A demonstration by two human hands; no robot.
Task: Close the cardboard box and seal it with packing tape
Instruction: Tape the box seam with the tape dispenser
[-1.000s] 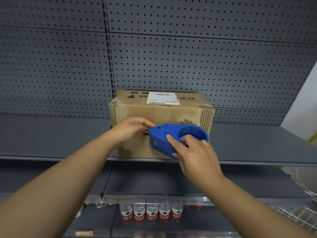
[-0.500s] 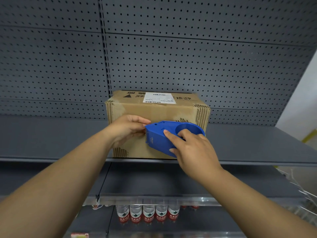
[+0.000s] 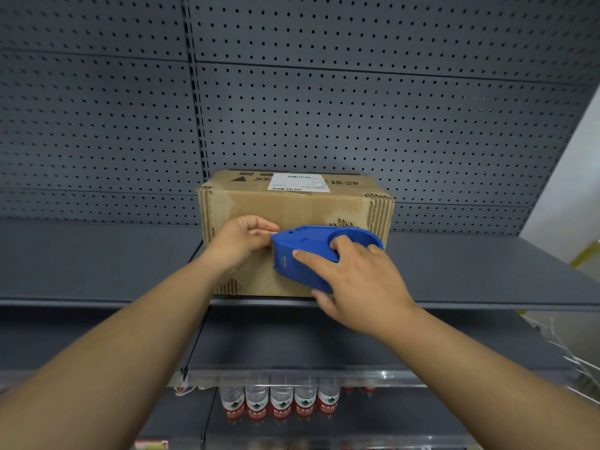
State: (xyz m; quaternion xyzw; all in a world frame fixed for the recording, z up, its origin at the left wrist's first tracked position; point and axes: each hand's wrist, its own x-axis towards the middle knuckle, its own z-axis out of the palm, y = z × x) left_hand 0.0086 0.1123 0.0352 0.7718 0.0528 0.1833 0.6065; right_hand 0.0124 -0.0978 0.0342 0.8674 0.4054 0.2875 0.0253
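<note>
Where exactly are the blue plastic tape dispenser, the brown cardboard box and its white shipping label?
Blue plastic tape dispenser (image 3: 303,254), head view, on its flat side.
Brown cardboard box (image 3: 292,207), head view, on its front face.
White shipping label (image 3: 300,182), head view, label's middle, on the box top.

Bare shelf (image 3: 470,267) flanking box (image 3: 292,206)

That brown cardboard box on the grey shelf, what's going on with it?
A person is taping it shut. The brown cardboard box sits closed on the grey metal shelf, a white shipping label on top. The right hand grips a blue plastic tape dispenser against the box's front face. The left hand pinches at the dispenser's front end, seemingly the tape's end, though the tape itself is hard to see.
</note>
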